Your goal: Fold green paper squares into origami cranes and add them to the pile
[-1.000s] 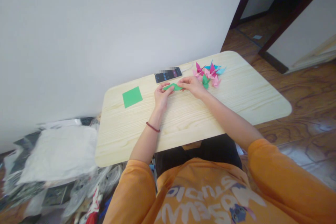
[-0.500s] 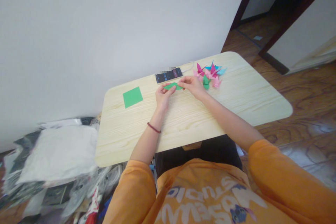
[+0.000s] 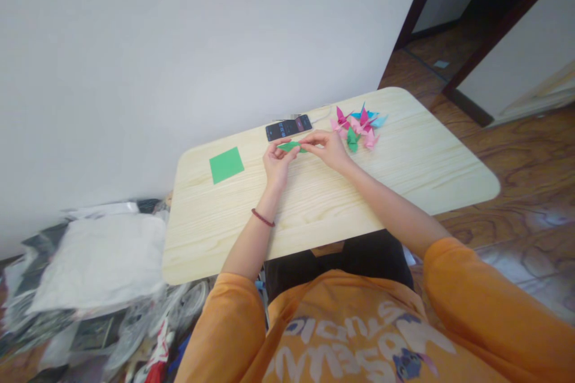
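A folded piece of green origami paper (image 3: 287,146) is held above the table between my two hands. My left hand (image 3: 277,163) grips its left part, thumb in front and fingers behind. My right hand (image 3: 327,146) pinches the paper's right end with thumb and fingertips, which hide part of it. Just right of that hand sits a cluster of folded paper cranes, among them a green crane (image 3: 353,139), a pink crane (image 3: 371,139) and a light blue crane (image 3: 380,121). Left of my left hand lies a flat green paper square (image 3: 227,165).
A phone (image 3: 288,127) with a lit screen and a white cable lies at the back of the wooden table (image 3: 215,221), near the wall (image 3: 202,42). White and clear plastic bags (image 3: 103,257) are piled on the floor at the left. A doorway stands at the far right.
Both hands have shifted slightly left with the green paper. My right fingertips now sit farther left along it, covering more of its right end.
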`<state>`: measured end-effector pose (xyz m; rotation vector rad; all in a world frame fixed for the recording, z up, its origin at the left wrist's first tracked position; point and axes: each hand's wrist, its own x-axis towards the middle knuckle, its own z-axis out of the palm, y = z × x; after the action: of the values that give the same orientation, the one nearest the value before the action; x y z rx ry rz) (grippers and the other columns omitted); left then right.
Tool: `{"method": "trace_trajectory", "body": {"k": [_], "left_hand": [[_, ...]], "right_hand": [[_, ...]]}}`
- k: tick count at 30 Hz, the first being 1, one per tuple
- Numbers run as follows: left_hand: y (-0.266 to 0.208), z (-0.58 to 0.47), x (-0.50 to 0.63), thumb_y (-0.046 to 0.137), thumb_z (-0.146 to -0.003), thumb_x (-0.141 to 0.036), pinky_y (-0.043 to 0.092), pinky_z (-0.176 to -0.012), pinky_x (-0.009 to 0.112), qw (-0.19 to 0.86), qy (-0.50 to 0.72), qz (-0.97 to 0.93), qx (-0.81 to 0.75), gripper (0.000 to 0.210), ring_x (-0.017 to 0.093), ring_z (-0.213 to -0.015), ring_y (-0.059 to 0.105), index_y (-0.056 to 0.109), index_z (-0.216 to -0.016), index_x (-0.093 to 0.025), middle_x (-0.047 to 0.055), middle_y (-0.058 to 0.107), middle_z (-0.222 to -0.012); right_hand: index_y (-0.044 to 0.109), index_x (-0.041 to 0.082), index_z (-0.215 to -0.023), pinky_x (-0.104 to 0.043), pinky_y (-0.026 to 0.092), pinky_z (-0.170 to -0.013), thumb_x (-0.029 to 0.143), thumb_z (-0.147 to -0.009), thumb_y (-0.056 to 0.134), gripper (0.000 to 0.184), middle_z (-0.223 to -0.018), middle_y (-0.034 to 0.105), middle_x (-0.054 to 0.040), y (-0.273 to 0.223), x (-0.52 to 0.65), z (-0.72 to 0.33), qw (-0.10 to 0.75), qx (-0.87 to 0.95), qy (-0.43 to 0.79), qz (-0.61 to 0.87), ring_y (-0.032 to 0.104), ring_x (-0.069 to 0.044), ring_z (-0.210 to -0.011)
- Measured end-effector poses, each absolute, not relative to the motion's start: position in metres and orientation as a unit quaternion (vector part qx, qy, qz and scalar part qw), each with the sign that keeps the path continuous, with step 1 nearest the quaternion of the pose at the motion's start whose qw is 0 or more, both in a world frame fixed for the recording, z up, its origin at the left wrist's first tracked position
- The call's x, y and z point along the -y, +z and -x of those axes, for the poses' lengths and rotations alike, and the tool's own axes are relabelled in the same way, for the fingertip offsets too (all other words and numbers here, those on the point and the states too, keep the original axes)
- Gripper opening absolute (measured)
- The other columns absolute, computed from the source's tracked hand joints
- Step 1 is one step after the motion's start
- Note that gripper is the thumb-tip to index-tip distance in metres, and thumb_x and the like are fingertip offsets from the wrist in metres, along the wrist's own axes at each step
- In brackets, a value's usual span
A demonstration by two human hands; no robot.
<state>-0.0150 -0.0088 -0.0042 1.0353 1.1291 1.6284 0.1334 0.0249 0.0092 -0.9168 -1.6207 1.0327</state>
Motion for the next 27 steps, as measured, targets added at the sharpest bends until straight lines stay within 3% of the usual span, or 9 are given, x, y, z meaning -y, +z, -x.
{"method": "trace_trajectory", "body": {"k": [8, 19, 27], "left_hand": [[-0.0010, 0.0158, 0.0110, 0.085, -0.059, -0.034, 0.053, -0.069, 0.027, 0.414, 0.641, -0.453, -0.462, 0.042, 0.014, -0.071, 0.067, 0.071, -0.096, -0.023, 0.002, 0.073, -0.081], [0.0029, 0.0233, 0.0102, 0.082, -0.064, -0.034, 0.055, -0.074, 0.030, 0.366, 0.614, -0.510, -0.479, 0.022, 0.019, -0.086, 0.069, 0.076, -0.083, -0.023, 0.005, 0.075, -0.093], [0.0041, 0.0217, 0.0117, 0.083, -0.063, -0.033, 0.055, -0.079, 0.032, 0.378, 0.627, -0.498, -0.464, 0.027, 0.019, -0.088, 0.069, 0.076, -0.087, -0.025, 0.005, 0.075, -0.096]], "right_hand": [[0.074, 0.018, -0.076, -0.032, 0.052, -0.073, 0.039, -0.071, 0.076, 0.022, -0.079, 0.068, -0.0058, 0.0122, -0.0233, -0.1335, 0.491, 0.669, 0.408, 0.381, 0.063, -0.016, -0.071], [0.075, 0.018, -0.079, -0.033, 0.053, -0.077, 0.038, -0.070, 0.077, 0.022, -0.083, 0.072, -0.0066, 0.0136, -0.0247, -0.1376, 0.493, 0.659, 0.418, 0.384, 0.065, -0.017, -0.075], [0.076, 0.020, -0.078, -0.033, 0.054, -0.075, 0.040, -0.069, 0.077, 0.023, -0.083, 0.073, -0.0069, 0.0185, -0.0224, -0.1383, 0.489, 0.670, 0.406, 0.383, 0.065, -0.017, -0.073]]}}
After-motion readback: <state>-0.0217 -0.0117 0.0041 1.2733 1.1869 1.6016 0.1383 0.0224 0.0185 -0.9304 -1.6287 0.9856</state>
